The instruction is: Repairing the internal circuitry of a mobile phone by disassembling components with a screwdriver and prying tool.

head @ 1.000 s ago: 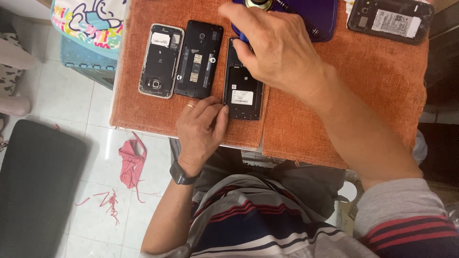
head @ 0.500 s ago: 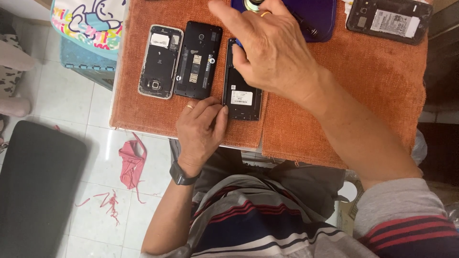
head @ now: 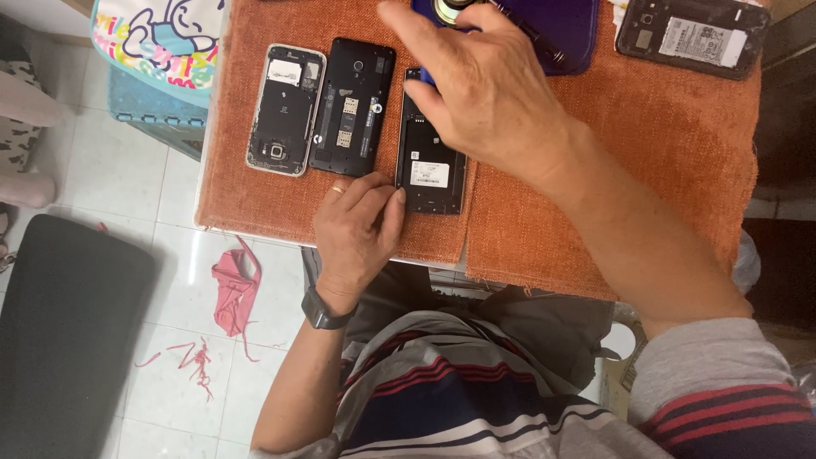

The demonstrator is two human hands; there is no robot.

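Note:
An open-backed black phone [head: 432, 174] lies on the orange cloth [head: 612, 170] with its cover off and a white label showing. My left hand [head: 357, 228], wearing a ring and a dark wrist watch, rests curled on the cloth. Its fingertips press the phone's lower left edge. My right hand [head: 489, 102] lies over the phone's upper half with fingers apart. Its thumb is on the phone and its index finger stretches toward the purple mat [head: 565, 25].
Two more opened phones lie left of it, a silver-rimmed one [head: 285, 110] and a black one [head: 353, 106]. Another opened phone [head: 693, 38] sits at the top right. A black pen and a round part lie on the purple mat. A pink rag [head: 231, 289] is on the tiled floor.
My right hand has shifted a little over the phone and its index finger has stretched out to the left. My left hand has stayed in place.

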